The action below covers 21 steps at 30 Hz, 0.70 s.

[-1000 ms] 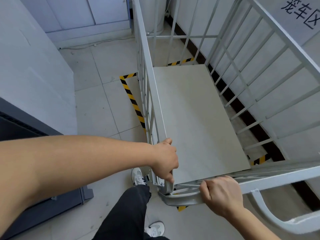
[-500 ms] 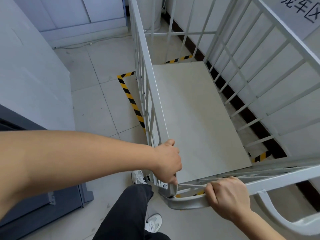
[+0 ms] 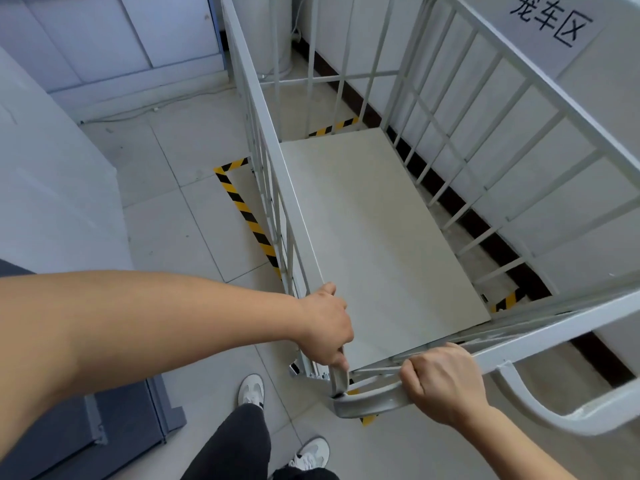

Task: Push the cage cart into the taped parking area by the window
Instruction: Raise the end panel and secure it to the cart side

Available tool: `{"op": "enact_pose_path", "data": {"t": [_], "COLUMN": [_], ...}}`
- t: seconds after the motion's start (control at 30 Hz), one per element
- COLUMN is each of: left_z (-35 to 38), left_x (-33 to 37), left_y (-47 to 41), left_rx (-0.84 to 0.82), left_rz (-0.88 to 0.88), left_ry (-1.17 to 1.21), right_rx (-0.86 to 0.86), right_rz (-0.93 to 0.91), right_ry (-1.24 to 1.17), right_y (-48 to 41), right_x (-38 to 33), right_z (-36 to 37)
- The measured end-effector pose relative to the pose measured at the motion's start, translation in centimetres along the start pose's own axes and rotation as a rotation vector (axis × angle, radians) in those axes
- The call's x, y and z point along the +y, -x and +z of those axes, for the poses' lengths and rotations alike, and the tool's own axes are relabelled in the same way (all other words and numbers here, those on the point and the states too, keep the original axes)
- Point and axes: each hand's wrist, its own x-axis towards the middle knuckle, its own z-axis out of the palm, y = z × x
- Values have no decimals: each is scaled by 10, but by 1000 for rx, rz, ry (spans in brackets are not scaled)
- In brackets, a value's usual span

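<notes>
A white metal cage cart (image 3: pixel 460 109) with barred sides and a pale flat floor stands in front of me, close to the right wall. My left hand (image 3: pixel 325 327) grips the top rail of its left side at the near corner. My right hand (image 3: pixel 446 382) is closed around the curved push handle at the cart's near end. Yellow-and-black floor tape (image 3: pixel 246 209) runs along the cart's left side, with more tape showing beyond its far end, at its near right corner and under the handle.
A white wall with a paper sign (image 3: pixel 550 22) runs along the right, with a dark skirting strip below. A grey cabinet (image 3: pixel 104 434) sits at the lower left. White cupboards (image 3: pixel 114 36) close the far end. My legs and white shoes (image 3: pixel 251 389) are below.
The cart has crept forward a little toward the far tape, and my left foot stepped forward behind it. Both hands keep the same grip.
</notes>
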Motion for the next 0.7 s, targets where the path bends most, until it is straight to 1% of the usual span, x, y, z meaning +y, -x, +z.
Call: {"op": "enact_pose_path", "data": {"t": [0.23, 0.33, 0.43, 0.57, 0.6, 0.7], "left_z": [-4, -5, -12, -30, -35, -53], "left_x": [2, 3, 2, 7, 9, 18], "left_y": [0, -6, -12, -14, -15, -16], "left_rx": [-56, -135, -229, -326, -325, -269], "left_rz": [-15, -41, -79, -150, -178, -265], "left_ry": [-2, -1, 25, 142, 171, 280], "right_rx": [-12, -73, -71, -107, -77, -101], "right_rz": [21, 49, 44, -36, -83, -157], "right_ry": [15, 26, 19, -69, -114, -274], "right_y": [0, 1, 1, -1, -2, -4], "right_x": [0, 1, -2, 2, 3, 8], "right_z": [0, 0, -3, -6, -6, -14]}}
